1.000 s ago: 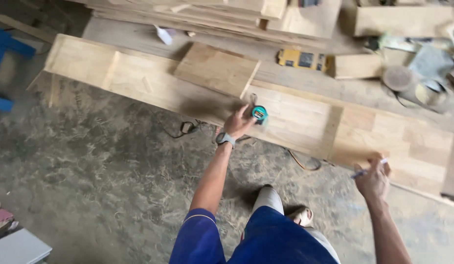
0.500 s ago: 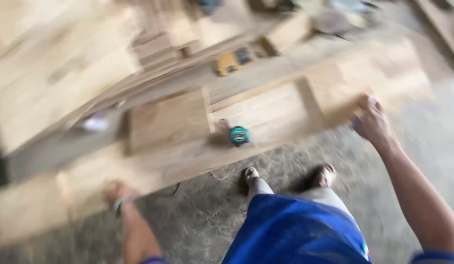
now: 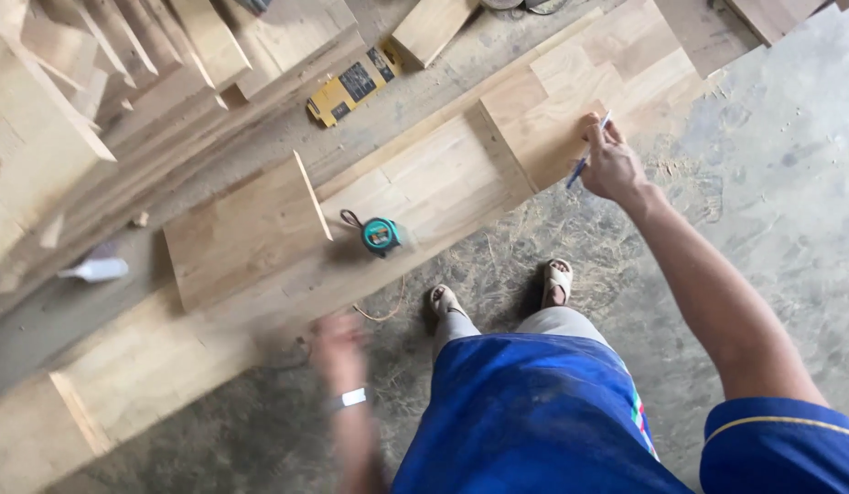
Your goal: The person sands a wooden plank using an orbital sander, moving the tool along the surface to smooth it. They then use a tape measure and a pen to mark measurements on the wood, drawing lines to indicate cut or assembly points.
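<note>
A long pale wooden panel [image 3: 461, 174] lies low over the concrete floor, running from lower left to upper right. My right hand [image 3: 609, 165] rests on its near edge at the right and is closed around a pen [image 3: 589, 151]. A teal tape measure [image 3: 381, 234] sits on the panel near the middle. A smaller square board [image 3: 241, 229] lies on the panel to its left. My left hand [image 3: 338, 346], blurred and wearing a wristband, hangs in front of the panel's near edge and holds nothing that I can see.
Stacked planks [image 3: 95, 82] fill the upper left. A yellow-and-black tool [image 3: 356, 84] lies beyond the panel, and a small white bottle [image 3: 95, 269] lies at the left. My sandalled feet [image 3: 498, 293] stand close to the panel. Sawdust and a thin cord [image 3: 388, 311] lie on the floor.
My left hand has come off the tape measure and swung back toward me. My view has turned right, and my right hand with the pen stays at the panel's edge.
</note>
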